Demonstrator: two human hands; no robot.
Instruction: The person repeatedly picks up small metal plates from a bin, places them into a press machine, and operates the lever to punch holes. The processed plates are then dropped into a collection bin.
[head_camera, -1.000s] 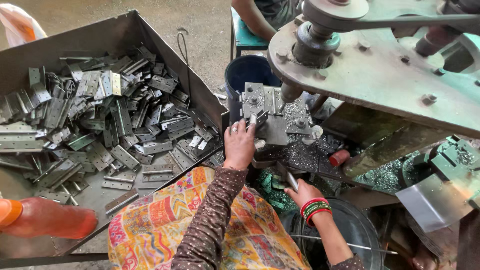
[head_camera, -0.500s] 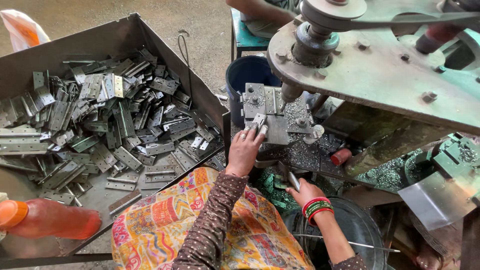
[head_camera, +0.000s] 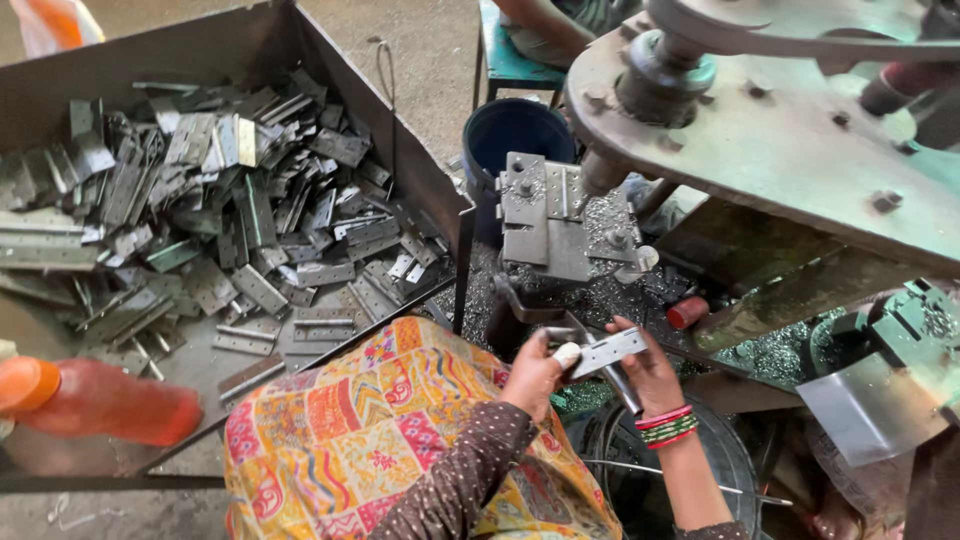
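My left hand (head_camera: 533, 372) and my right hand (head_camera: 652, 376) meet close to my lap, and together they hold a flat grey hinge plate (head_camera: 607, 350) with small holes. A thin dark metal rod (head_camera: 626, 391) slants down beside my right palm. Coloured bangles (head_camera: 665, 426) circle my right wrist. Just beyond the hands stands the press's grey die block (head_camera: 552, 215), strewn with metal chips, and neither hand touches it.
A big metal tray (head_camera: 420, 175) on the left holds several loose hinge plates (head_camera: 230, 230). An orange bottle (head_camera: 105, 402) lies at its near corner. A blue bucket (head_camera: 515, 135), the press's heavy arm (head_camera: 790, 130), a small red cylinder (head_camera: 688, 312) and another seated person (head_camera: 560, 30) are nearby.
My left hand has drawn back from the die block toward my lap. It now grips a hinge plate together with my right hand.
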